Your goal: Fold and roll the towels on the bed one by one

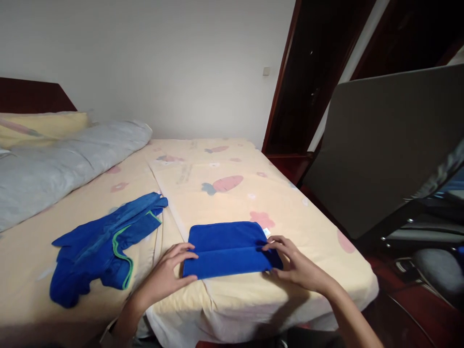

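Observation:
A blue cloth (226, 249), folded into a flat rectangle with a crease across its middle, lies near the front edge of the bed. My left hand (173, 269) is at its left end, fingertips on the top and thumb at the near corner. At the right end my right hand (292, 263) has its fingers and thumb around the edge, beside a small white tag (267, 232). Both hands grip the cloth's ends. To the left lies a crumpled blue garment (90, 246) with green trim, touched by neither hand.
The bed (224, 203) has a yellow patterned sheet. A long grey bolster (72, 159) and a yellow pillow (54, 126) lie at the left. A large dark panel (387, 145) stands to the right, with a dark door (311, 82) behind.

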### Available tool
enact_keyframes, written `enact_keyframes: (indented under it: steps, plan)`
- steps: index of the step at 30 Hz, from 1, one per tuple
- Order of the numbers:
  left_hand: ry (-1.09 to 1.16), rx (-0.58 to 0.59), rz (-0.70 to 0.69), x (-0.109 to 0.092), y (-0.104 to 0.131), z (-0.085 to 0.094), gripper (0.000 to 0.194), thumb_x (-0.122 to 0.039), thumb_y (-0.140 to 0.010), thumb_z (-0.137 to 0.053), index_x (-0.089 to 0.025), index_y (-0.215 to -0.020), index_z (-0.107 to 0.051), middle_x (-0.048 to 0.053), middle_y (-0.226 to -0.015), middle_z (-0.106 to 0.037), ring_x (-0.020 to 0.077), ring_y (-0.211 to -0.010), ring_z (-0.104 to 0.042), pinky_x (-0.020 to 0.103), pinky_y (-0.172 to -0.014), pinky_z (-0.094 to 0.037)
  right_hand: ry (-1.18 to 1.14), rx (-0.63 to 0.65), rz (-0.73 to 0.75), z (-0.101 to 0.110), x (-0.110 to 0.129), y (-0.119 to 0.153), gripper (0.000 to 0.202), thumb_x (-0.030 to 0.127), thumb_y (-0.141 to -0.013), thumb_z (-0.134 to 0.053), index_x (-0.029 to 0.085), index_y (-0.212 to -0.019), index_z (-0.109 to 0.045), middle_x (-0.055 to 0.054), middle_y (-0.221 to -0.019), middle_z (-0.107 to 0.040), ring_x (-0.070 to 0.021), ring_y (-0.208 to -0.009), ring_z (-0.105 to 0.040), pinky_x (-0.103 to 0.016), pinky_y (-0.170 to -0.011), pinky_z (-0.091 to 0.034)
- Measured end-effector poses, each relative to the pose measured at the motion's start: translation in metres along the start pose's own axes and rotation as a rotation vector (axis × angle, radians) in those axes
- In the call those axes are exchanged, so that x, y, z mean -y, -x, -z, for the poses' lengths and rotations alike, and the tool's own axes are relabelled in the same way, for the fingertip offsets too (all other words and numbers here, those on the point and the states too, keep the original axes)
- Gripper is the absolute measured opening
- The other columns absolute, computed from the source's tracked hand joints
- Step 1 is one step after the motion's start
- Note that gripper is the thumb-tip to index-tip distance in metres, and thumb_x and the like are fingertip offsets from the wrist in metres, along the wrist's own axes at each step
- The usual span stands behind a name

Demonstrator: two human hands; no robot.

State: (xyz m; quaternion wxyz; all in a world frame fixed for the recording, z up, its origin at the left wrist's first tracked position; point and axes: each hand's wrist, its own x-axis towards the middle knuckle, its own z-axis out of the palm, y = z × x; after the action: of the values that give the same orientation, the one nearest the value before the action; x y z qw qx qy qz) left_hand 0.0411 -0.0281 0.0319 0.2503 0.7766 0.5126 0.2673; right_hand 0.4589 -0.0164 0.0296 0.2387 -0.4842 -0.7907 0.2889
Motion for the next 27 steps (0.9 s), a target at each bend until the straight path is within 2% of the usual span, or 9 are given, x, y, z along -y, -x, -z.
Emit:
enact_keyframes:
  steps: [1,3,7,12,15,18,22,25,27]
  plan:
    - [-0.021,0.053,-0.005,0.0,0.001,-0.001,0.04,-0.027,-0.072,-0.075,-0.033,-0.112,-0.074,0.006,-0.136,-0.061,0.0303,-0.127,-0.055,0.038,-0.11,-0.042,0.014,0.052,0.008,-0.002,0.001,0.001,0.054,0.022,-0.075,-0.068,0.031,-0.128,-0.062,-0.008,-0.142,-0.047,-0.0292,-0.137,-0.04,-0.04,-0.113,-0.038]
    - [-0.031,0.101,-0.003,0.001,0.002,-0.003,0.049,-0.019,-0.068,-0.072,-0.034,-0.115,-0.074,0.004,-0.136,-0.063,0.0307,-0.125,-0.057,0.038,-0.109,-0.044,0.054,0.077,0.0,-0.007,-0.002,0.001,0.064,0.017,-0.071,-0.066,0.032,-0.132,-0.06,-0.008,-0.145,-0.046,-0.0307,-0.138,-0.038,-0.041,-0.111,-0.039]
    - [0.067,0.045,0.02,0.011,0.0,-0.005,0.055,-0.01,-0.063,-0.065,-0.032,-0.112,-0.075,0.004,-0.127,-0.07,0.0307,-0.119,-0.062,0.036,-0.106,-0.047,0.029,0.017,-0.036,-0.01,-0.008,-0.002,0.061,0.015,-0.071,-0.062,0.03,-0.131,-0.062,-0.008,-0.138,-0.056,-0.031,-0.131,-0.047,-0.041,-0.107,-0.042]
    - [0.181,-0.011,0.061,0.015,-0.005,-0.001,0.043,-0.015,-0.067,-0.067,-0.03,-0.106,-0.078,0.005,-0.118,-0.075,0.0296,-0.109,-0.069,0.035,-0.096,-0.052,-0.144,-0.026,-0.098,0.002,-0.004,-0.006,0.045,0.021,-0.078,-0.062,0.028,-0.123,-0.066,-0.005,-0.117,-0.069,-0.0267,-0.101,-0.064,-0.033,-0.086,-0.05]
    - [0.207,-0.004,0.104,0.013,-0.008,0.002,0.034,-0.021,-0.07,-0.07,-0.028,-0.103,-0.078,0.006,-0.111,-0.077,0.0285,-0.1,-0.07,0.033,-0.09,-0.052,-0.216,-0.002,-0.113,0.005,-0.004,-0.008,0.039,0.022,-0.083,-0.06,0.027,-0.121,-0.064,-0.004,-0.115,-0.07,-0.0249,-0.1,-0.065,-0.031,-0.085,-0.049]
    - [0.218,-0.011,0.164,0.014,-0.013,0.002,0.028,-0.032,-0.077,-0.068,-0.026,-0.103,-0.074,0.004,-0.093,-0.077,0.0245,-0.084,-0.071,0.029,-0.077,-0.053,-0.313,-0.013,-0.148,0.003,-0.009,-0.013,0.036,0.033,-0.09,-0.058,0.026,-0.125,-0.059,-0.005,-0.116,-0.07,-0.0245,-0.099,-0.067,-0.032,-0.085,-0.05]
    - [0.295,-0.162,0.23,0.023,-0.025,-0.007,0.037,-0.046,-0.083,-0.064,-0.024,-0.112,-0.065,0.001,-0.076,-0.072,0.023,-0.078,-0.07,0.028,-0.072,-0.052,-0.378,-0.16,-0.261,-0.005,-0.018,-0.029,0.045,0.047,-0.094,-0.056,0.025,-0.133,-0.052,-0.007,-0.108,-0.073,-0.0243,-0.092,-0.07,-0.033,-0.08,-0.052]
    - [0.275,-0.309,0.247,0.031,-0.034,-0.017,0.045,-0.052,-0.082,-0.065,-0.024,-0.117,-0.06,0.002,-0.085,-0.072,0.0231,-0.082,-0.071,0.029,-0.075,-0.053,-0.365,-0.275,-0.333,-0.013,-0.025,-0.043,0.047,0.049,-0.093,-0.056,0.024,-0.133,-0.054,-0.008,-0.105,-0.073,-0.0255,-0.096,-0.07,-0.034,-0.082,-0.052]
    - [0.197,-0.355,0.243,0.036,-0.038,-0.022,0.048,-0.052,-0.082,-0.066,-0.024,-0.119,-0.058,0.004,-0.092,-0.071,0.0228,-0.083,-0.07,0.03,-0.076,-0.054,-0.293,-0.302,-0.362,-0.018,-0.028,-0.05,0.047,0.048,-0.092,-0.056,0.023,-0.132,-0.054,-0.008,-0.101,-0.073,-0.0258,-0.094,-0.07,-0.035,-0.082,-0.052]
